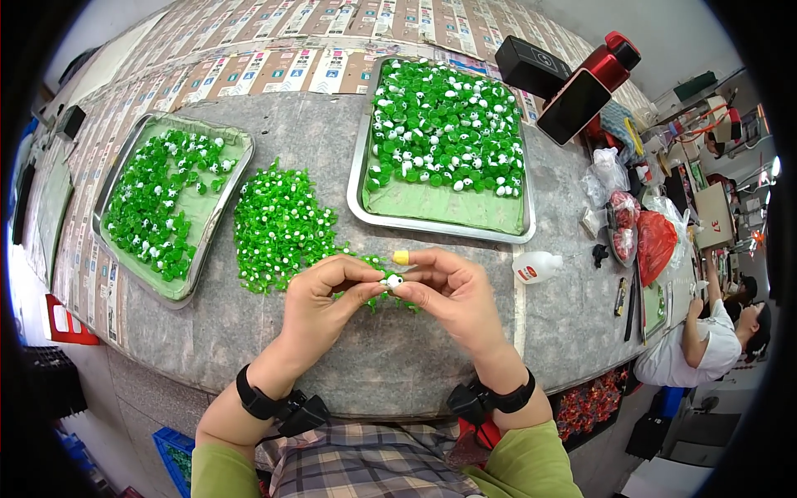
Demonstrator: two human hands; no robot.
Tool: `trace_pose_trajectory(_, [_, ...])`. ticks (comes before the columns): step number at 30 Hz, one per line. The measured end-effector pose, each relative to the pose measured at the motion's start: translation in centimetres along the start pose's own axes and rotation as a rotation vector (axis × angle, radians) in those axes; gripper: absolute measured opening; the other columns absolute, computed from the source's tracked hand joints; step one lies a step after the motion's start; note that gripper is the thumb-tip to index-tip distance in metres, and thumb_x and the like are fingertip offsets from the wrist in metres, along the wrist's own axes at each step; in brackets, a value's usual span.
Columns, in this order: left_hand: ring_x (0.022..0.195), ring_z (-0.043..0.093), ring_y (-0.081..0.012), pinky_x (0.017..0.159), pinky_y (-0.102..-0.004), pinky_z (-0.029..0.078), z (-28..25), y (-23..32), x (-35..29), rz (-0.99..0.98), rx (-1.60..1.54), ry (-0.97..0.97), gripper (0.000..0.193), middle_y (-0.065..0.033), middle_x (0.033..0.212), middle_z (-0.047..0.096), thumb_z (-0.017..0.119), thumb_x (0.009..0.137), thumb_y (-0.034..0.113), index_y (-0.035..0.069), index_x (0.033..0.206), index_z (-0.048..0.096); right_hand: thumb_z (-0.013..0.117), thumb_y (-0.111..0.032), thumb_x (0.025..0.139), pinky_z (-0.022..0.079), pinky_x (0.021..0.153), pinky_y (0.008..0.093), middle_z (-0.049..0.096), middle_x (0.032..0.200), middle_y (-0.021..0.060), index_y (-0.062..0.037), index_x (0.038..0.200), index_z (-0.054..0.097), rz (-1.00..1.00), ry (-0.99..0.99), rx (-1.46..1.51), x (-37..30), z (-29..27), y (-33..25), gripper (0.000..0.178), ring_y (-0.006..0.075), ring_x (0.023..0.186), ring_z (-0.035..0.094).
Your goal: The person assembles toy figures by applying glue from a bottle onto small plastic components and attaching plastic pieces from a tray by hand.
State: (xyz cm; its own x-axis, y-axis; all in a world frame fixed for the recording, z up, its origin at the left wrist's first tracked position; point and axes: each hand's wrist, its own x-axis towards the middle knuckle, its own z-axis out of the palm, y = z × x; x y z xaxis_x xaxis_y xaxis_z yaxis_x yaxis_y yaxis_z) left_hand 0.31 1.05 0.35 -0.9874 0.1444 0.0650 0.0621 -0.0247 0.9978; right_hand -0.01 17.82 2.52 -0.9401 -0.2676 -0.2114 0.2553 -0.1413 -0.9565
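My left hand (326, 297) and my right hand (455, 296) meet over the near side of the table. Their thumbs and forefingers pinch one small white ball with black dots (395, 281), like a toy eye. Any green part on it is mostly hidden by my fingers. A yellow finger cover (401, 257) sits on a fingertip of my right hand. Just beyond my left hand spreads a loose pile of small green plastic pieces with white spots (282, 228); some lie under and between my hands.
Green-and-white pieces fill much of the large metal tray (440, 226) ahead and the left tray (193, 278). A white bottle (536, 267), a phone (573, 108), a red flask (610, 62), a black box (531, 66) and plastic bags (656, 241) stand rightward. Another person (701, 344) sits far right.
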Motion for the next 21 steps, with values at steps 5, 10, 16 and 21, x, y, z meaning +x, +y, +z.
trace_pose_trajectory(5, [0.065,0.056,-0.0180,0.057,-0.0258,0.044,-0.21,0.33,0.26,0.224,0.257,-0.032,0.011,-0.0079,0.071,0.058,0.064,0.065,0.001,0.002,0.074,0.058,0.058,-0.006,0.076,0.042,0.064,0.0175,0.059,0.084,0.0038,0.0013,0.097,0.056,-0.004,-0.087,-0.115,0.25,-0.49,-0.09,0.023,0.0054,0.075,0.053])
trace_pose_trajectory(10, [0.064,0.056,-0.0224,0.056,-0.0288,0.044,-0.14,0.61,0.33,0.354,0.415,-0.019,0.013,-0.0087,0.069,0.057,0.065,0.063,0.003,0.004,0.073,0.057,0.057,-0.007,0.076,0.044,0.065,0.0188,0.059,0.085,0.0061,0.0031,0.095,0.056,0.040,-0.118,-0.036,0.60,-0.66,0.37,0.021,0.0084,0.075,0.055])
trace_pose_trajectory(16, [0.064,0.056,-0.0228,0.055,-0.0293,0.043,-0.17,0.50,0.34,0.388,0.469,-0.003,0.012,-0.0086,0.069,0.057,0.065,0.063,0.003,0.004,0.072,0.057,0.057,-0.008,0.077,0.043,0.065,0.0177,0.059,0.084,0.0033,0.0011,0.097,0.056,0.065,-0.137,-0.002,0.79,-0.69,0.31,0.022,0.0058,0.076,0.053])
trace_pose_trajectory(21, [0.062,0.056,-0.0141,0.055,-0.0233,0.044,-0.15,0.51,0.48,0.188,0.227,0.040,0.008,-0.0072,0.070,0.058,0.063,0.068,0.002,0.001,0.073,0.056,0.056,-0.009,0.078,0.043,0.063,0.0186,0.059,0.081,0.0030,0.0000,0.091,0.058,0.042,-0.108,-0.008,0.65,-1.17,-0.49,0.016,0.0066,0.072,0.054])
